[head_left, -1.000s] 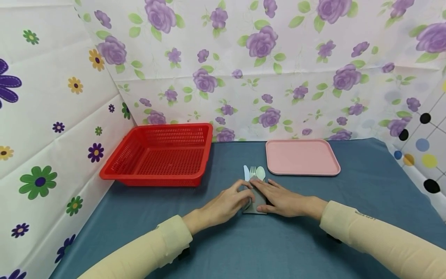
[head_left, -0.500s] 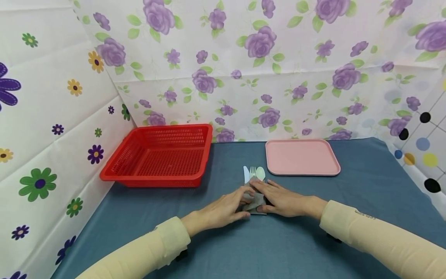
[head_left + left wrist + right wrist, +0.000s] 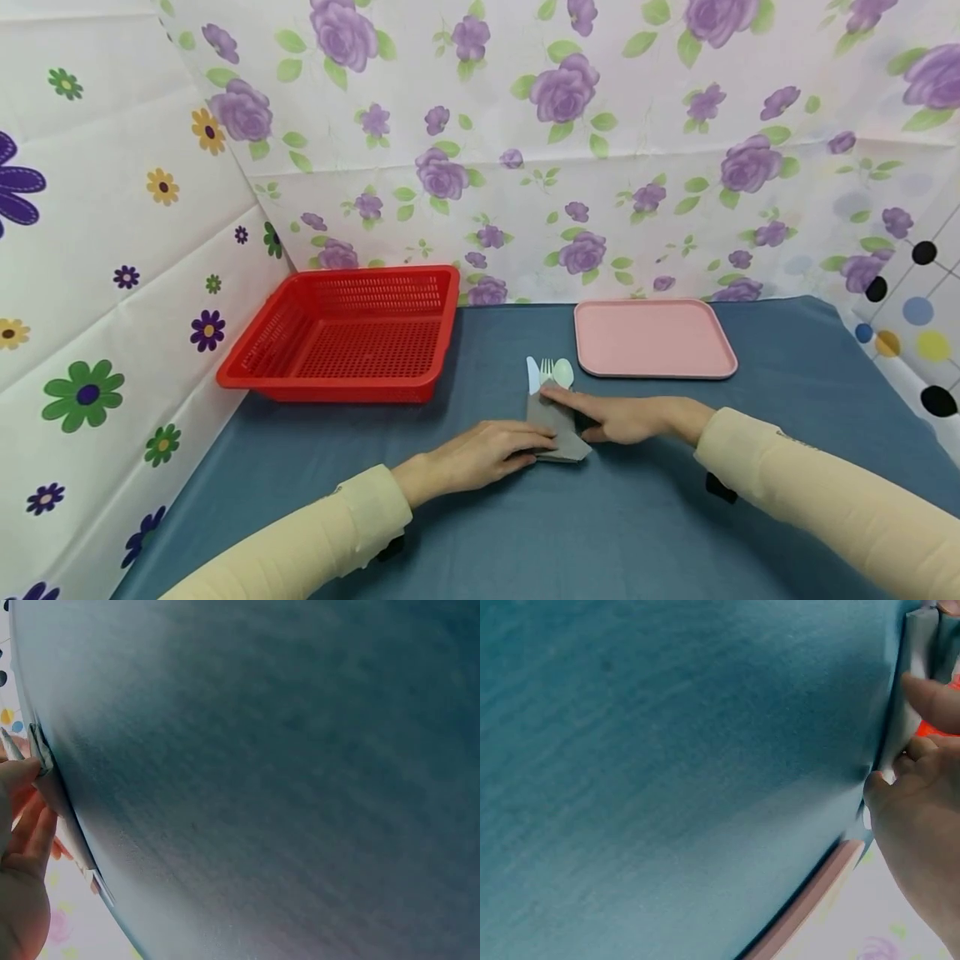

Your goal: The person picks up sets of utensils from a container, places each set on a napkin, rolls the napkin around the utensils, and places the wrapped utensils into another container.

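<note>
A grey cloth napkin (image 3: 542,410) lies folded on the blue table. From its far end stick out the pale heads of a plastic knife (image 3: 533,375), a fork (image 3: 547,371) and a spoon (image 3: 563,372); their handles are hidden under the cloth. My left hand (image 3: 480,456) lies over the near left part, its extended fingers resting on the folded flap and the thumb by the near edge. On the other side, my right hand (image 3: 622,417) presses the far end with an outstretched index finger. Its thumb (image 3: 934,705) is along the napkin's right side.
A red perforated basket (image 3: 435,379) stands at the back left. The pink tray (image 3: 652,337) lies at the back right, beyond the cutlery. Floral sheets (image 3: 510,100) hang behind and beside the blue-covered table (image 3: 480,550).
My left hand has brought the napkin's left part over to the right, and a corner now points out at the lower right. The right hand has tilted, its palm and thumb shifting right.
</note>
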`<state>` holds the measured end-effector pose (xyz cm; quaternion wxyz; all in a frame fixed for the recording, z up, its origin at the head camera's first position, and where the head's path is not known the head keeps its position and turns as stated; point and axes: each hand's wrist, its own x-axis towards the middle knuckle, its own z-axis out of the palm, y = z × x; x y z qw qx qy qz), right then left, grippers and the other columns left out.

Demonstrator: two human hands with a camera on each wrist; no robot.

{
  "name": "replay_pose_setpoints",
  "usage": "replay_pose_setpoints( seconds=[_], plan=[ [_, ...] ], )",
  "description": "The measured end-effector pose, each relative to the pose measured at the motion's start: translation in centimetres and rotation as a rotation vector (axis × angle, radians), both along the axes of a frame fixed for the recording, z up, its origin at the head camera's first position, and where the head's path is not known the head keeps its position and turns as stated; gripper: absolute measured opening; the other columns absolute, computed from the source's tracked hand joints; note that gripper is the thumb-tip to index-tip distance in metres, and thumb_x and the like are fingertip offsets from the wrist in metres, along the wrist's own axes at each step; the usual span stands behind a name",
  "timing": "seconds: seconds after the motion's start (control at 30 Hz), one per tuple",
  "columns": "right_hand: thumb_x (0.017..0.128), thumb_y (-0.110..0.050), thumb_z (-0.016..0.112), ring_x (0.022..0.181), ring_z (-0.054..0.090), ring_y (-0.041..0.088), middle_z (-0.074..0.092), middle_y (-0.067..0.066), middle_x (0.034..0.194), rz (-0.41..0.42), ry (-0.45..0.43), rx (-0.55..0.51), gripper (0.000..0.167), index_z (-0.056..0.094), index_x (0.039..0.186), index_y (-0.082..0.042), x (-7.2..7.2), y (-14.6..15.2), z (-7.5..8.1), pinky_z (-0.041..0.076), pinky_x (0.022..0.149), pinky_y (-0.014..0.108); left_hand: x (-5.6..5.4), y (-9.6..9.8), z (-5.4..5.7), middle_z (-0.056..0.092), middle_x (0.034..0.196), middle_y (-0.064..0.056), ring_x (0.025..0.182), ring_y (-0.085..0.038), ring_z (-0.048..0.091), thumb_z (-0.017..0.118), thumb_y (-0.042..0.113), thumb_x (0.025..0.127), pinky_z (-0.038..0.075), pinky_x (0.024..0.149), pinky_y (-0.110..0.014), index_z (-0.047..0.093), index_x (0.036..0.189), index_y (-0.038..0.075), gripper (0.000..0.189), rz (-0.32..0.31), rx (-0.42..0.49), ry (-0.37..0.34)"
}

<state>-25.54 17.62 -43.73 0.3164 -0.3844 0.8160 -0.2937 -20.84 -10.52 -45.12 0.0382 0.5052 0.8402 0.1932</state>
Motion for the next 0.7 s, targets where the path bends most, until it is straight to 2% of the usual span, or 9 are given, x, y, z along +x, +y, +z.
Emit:
replay_pose_setpoints(
  seconds=[0.1, 0.2, 0.33, 0.53, 0.7],
  plan=[
    [0.113, -0.011, 0.044, 0.160, 0.005, 0.034, 0.002, 0.012, 0.175, -0.006, 0.032, 0.009, 0.068, 0.007, 0.169, -0.018, 0.1, -0.1, 0.1, 0.017, 0.125, 0.059, 0.1, 0.1, 0.0, 0.056, 0.152, -0.001, 0.141, -0.010, 0.051, 0.062, 0.015, 0.107, 0.044, 0.113, -0.029, 0.059, 0.149, 0.015, 0.043, -0.010, -0.034, 0.040],
    [0.114, -0.012, 0.039, 0.159, 0.008, 0.034, 0.006, 0.014, 0.174, -0.008, 0.100, 0.004, 0.062, 0.011, 0.169, -0.016, 0.4, -0.2, -0.3, 0.018, 0.125, 0.058, 0.1, 0.4, -0.1, 0.055, 0.154, -0.001, 0.142, -0.010, 0.049, 0.061, 0.017, 0.108, 0.043, 0.113, -0.029, 0.058, 0.150, 0.015, 0.043, -0.022, -0.066, 0.092],
    [0.114, -0.009, 0.040, 0.159, 0.012, 0.036, 0.011, 0.016, 0.173, -0.015, 0.180, -0.013, 0.061, 0.014, 0.169, -0.013, 0.6, -0.4, -0.6, 0.021, 0.124, 0.058, 0.3, 0.6, -0.2, 0.052, 0.157, -0.002, 0.144, -0.009, 0.047, 0.059, 0.017, 0.109, 0.044, 0.112, -0.027, 0.057, 0.151, 0.014, 0.042, -0.035, -0.108, 0.158],
    [0.112, -0.004, 0.043, 0.158, 0.016, 0.037, 0.017, 0.018, 0.172, -0.004, 0.250, -0.030, 0.061, 0.018, 0.167, -0.009, 0.8, -0.6, -0.8, 0.024, 0.123, 0.059, 0.7, 0.9, -0.1, 0.052, 0.157, -0.003, 0.143, -0.011, 0.048, 0.058, 0.015, 0.109, 0.048, 0.109, -0.030, 0.059, 0.150, 0.014, 0.041, -0.012, -0.110, 0.158],
    [0.111, -0.001, 0.044, 0.157, 0.018, 0.038, 0.020, 0.019, 0.171, 0.012, 0.288, -0.048, 0.061, 0.020, 0.167, -0.006, 0.8, -0.8, -0.9, 0.025, 0.122, 0.058, 1.0, 1.2, -0.2, 0.053, 0.156, -0.003, 0.140, -0.012, 0.052, 0.058, 0.017, 0.109, 0.051, 0.105, -0.030, 0.060, 0.148, 0.014, 0.039, 0.028, -0.113, 0.202]
  ],
)
